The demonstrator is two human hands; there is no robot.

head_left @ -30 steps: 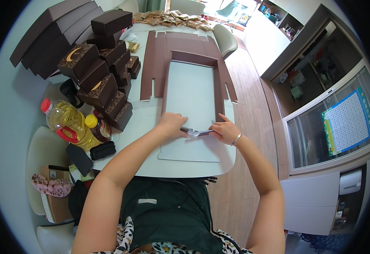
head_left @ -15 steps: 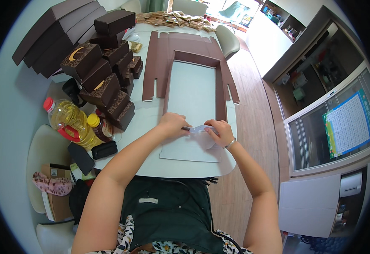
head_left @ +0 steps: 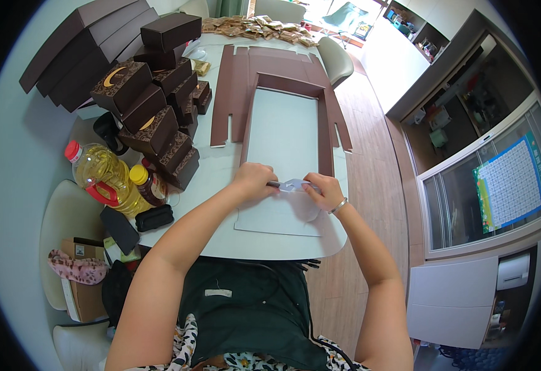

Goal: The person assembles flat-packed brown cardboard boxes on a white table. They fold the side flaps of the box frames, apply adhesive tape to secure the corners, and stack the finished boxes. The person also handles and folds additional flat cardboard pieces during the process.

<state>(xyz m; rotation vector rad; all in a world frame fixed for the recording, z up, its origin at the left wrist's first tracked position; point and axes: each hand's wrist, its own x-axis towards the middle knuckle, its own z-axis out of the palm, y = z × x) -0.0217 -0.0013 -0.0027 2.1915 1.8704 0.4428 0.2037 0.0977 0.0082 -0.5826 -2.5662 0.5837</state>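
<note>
A long brown cardboard box [head_left: 325,133] with a white inside lies partly folded on the table, its far and side walls upright. At the near end a white flap [head_left: 276,219] lies flat toward me. My left hand [head_left: 256,182] is closed at the box's near left corner, with a short dark edge showing past its fingertips. My right hand [head_left: 327,190] pinches a small translucent bluish-white piece [head_left: 292,185], possibly thin plastic, which spans to the left fingers. What exactly the left fingers grip is hidden.
Flat brown cardboard [head_left: 270,59] lies under and beyond the box. Patterned dark boxes [head_left: 120,83] are stacked at the left, near an oil bottle [head_left: 106,176] and a yellow-capped jar [head_left: 150,185]. Small golden packets [head_left: 258,28] cover the far end. A chair [head_left: 334,60] stands at the right.
Both hands stay at the box's near end. The right hand has shifted very slightly, and the translucent piece between the hands looks flatter. The whole view has moved a little.
</note>
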